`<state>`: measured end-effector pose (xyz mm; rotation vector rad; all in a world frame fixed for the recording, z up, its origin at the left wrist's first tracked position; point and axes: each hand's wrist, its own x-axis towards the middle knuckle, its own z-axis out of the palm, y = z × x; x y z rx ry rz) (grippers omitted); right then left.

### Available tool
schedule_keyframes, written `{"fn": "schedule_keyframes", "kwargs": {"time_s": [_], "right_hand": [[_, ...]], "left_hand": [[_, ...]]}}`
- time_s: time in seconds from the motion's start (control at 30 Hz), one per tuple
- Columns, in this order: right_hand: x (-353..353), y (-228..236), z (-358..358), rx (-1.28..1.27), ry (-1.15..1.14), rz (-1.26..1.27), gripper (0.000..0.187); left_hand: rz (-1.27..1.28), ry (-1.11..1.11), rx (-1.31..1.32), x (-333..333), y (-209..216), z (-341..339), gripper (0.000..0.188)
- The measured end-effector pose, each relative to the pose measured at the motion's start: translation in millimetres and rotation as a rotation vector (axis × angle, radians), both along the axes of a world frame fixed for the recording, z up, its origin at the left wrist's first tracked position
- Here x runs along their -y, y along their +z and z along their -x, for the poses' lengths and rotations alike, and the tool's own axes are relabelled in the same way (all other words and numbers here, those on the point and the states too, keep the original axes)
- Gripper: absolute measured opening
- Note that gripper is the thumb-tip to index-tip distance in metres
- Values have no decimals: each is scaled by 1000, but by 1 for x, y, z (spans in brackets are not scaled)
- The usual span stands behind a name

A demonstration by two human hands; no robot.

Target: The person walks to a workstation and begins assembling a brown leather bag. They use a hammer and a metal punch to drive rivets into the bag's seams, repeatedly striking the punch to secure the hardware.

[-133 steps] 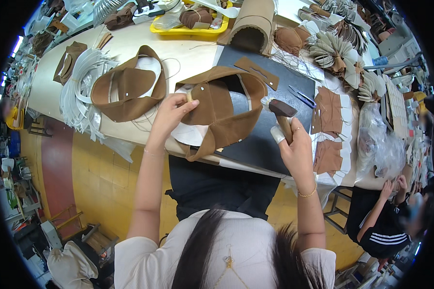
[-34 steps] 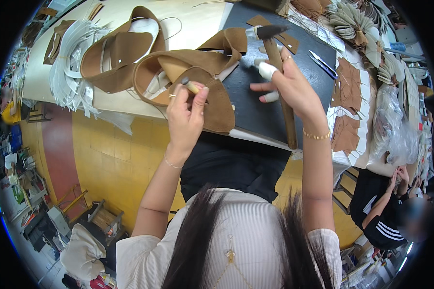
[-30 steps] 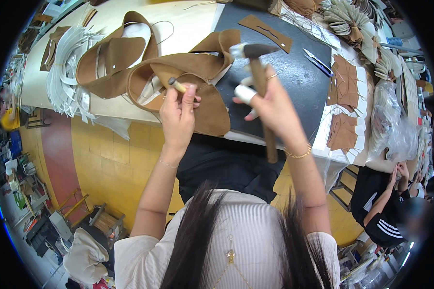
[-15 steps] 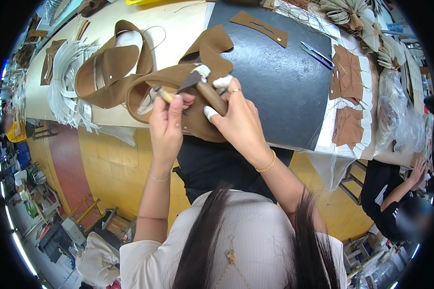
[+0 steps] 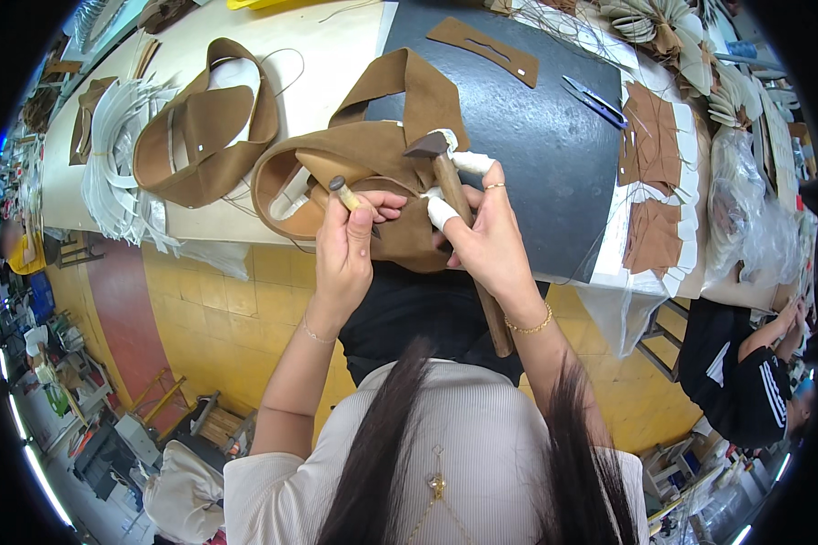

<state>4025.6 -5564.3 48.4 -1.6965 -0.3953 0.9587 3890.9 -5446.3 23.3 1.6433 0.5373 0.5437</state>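
Observation:
My left hand (image 5: 347, 250) is closed on a short awl (image 5: 345, 194) with a yellowish handle and a dark end cap; its tip is mostly hidden below the fingers. My right hand (image 5: 493, 238) grips a hammer (image 5: 446, 177), its dark head pointing away and its wooden handle running back under the wrist. White tape wraps the thumb and a finger of this hand. Beneath both hands lies a brown leather bag piece (image 5: 364, 141) with a tan inside, at the table's near edge. My left fingertips touch its folded part.
A similar brown bag piece (image 5: 195, 136) lies to the left, beside a bundle of white strips (image 5: 118, 173). On the black mat (image 5: 536, 163) are a slotted brown strip (image 5: 486, 53) and thread snips (image 5: 595, 102). Stacked brown pieces (image 5: 653, 136) lie right. Another person (image 5: 741, 372) sits at far right.
Both hands and tools have shifted right and nearer to me. The hammer has swung more upright, its long handle now showing. The bag piece has turned, with its tan inside more exposed.

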Motion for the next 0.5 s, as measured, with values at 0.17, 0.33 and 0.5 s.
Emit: {"fn": "schedule_keyframes", "kwargs": {"time_s": [0.17,0.33,0.5], "right_hand": [[-6,-1,-9,-265,13,-123,47],[-22,0,-15,-585,96,-328,43],[-26,15,-22,-682,289,-332,39]], "left_hand": [[47,89,51,-2,-8,3,35],[178,85,83,-10,-12,9,31],[245,213,100,-5,-8,12,22]]}}
